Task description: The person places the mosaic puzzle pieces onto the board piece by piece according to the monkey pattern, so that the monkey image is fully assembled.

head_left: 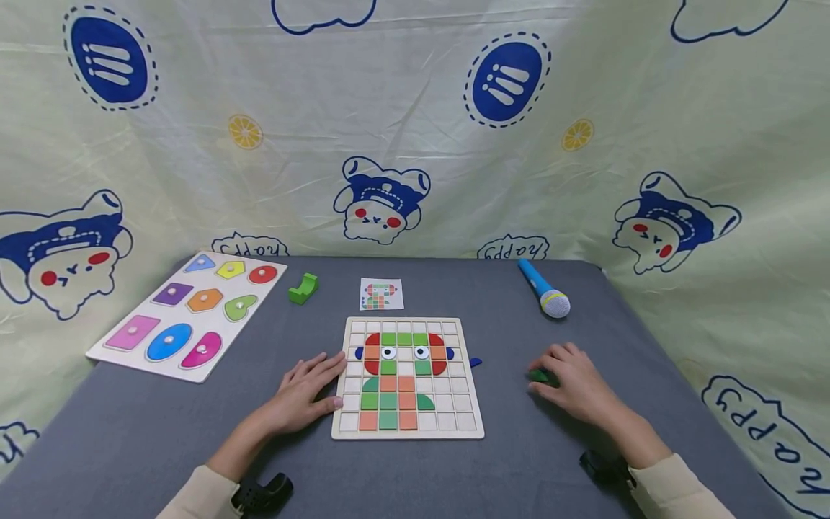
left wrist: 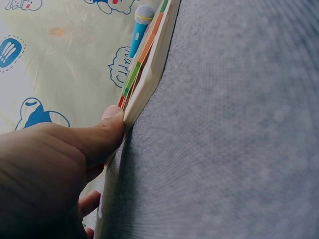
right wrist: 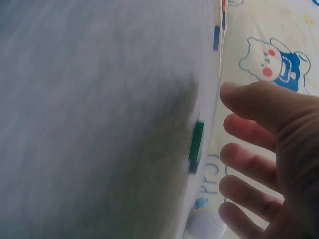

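A square wooden grid board (head_left: 447,404) lies on the table, with green, orange and red tiles and two eye tiles set in it as a figure. My left hand (head_left: 301,393) touches the board's left edge with its fingers extended. In the left wrist view the thumb (left wrist: 107,137) rests against the board's side (left wrist: 154,69). My right hand (head_left: 573,382) hovers around a small dark green tile (head_left: 543,376). The right wrist view shows this tile (right wrist: 197,147) on the cloth, apart from the spread fingers (right wrist: 249,162).
A dark blue piece (head_left: 475,362) lies by the board's right edge. Behind the board is a picture card (head_left: 398,299). A green curved block (head_left: 303,288) and a shape puzzle board (head_left: 217,326) are at left. A blue toy microphone (head_left: 534,277) lies at back right.
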Motion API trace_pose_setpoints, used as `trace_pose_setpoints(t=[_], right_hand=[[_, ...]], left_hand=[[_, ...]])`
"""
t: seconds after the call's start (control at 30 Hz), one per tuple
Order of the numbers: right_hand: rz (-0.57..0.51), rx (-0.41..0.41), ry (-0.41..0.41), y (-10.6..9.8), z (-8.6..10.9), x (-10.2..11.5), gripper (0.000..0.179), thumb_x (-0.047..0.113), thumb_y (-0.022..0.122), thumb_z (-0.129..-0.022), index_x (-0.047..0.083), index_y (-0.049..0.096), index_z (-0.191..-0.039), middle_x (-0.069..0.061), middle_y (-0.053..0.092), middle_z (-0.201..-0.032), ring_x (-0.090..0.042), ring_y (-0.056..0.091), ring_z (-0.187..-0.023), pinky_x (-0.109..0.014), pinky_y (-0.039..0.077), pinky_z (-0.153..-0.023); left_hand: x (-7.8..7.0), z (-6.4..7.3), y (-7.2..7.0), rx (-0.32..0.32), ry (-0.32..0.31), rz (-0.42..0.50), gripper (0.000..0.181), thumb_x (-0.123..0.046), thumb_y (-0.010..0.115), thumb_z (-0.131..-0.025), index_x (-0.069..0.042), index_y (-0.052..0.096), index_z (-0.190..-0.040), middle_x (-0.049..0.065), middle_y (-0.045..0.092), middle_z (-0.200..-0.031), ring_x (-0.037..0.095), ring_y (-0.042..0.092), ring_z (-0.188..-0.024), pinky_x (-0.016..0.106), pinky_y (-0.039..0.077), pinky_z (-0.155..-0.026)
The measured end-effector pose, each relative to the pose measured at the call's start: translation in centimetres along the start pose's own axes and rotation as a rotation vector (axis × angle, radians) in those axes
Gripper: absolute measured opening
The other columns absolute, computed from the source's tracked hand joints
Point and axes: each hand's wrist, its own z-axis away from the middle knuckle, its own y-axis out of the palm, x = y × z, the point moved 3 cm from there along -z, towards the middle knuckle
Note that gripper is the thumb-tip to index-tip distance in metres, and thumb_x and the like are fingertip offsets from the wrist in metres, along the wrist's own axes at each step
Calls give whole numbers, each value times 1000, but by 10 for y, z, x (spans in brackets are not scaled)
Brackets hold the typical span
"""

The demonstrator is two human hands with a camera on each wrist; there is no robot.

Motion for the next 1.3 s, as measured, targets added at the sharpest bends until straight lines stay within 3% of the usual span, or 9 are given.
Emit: trace_pose_setpoints(t=[0.6, 0.83, 1.07, 1.3], right_hand=[[2, 12, 5, -4, 0, -30, 27, 8, 73, -78, 15, 70, -104, -2, 59, -97, -20, 46, -90, -38, 36, -75], [-7, 12, -24, -3, -2, -28, 26, 9, 71, -78, 16, 70, -103, 1, 58, -95, -17, 45, -88, -34, 35, -73], [-27, 81, -12, 0, -3, -21, 25, 10, 66, -81, 19, 71, -104, 3, 55, -96, -17, 42, -91, -35, 34, -75], [-13, 102, -36, 3, -1, -15, 19, 18, 72, -81, 25, 71, -99, 2, 55, -101, -16, 41, -91, -35, 33, -76]], left_hand=[[0, 1, 1, 4, 4, 10, 64, -30, 60, -91, -8, 35, -146, 9, 32, -154, 40, 20, -143, 65, 7, -110], [1, 0, 0, 3, 11, 10, 64, -31, 59, -92, -8, 35, -146, 9, 31, -155, 40, 20, -144, 65, 7, -110], [1, 1, 0, 1, 16, 4, 64, -31, 59, -92, -9, 34, -147, 9, 31, -155, 40, 20, -144, 65, 8, -110], [0, 1, 0, 0, 13, 5, 64, -31, 60, -92, -9, 34, -146, 9, 31, -155, 40, 20, -143, 65, 8, -110]])
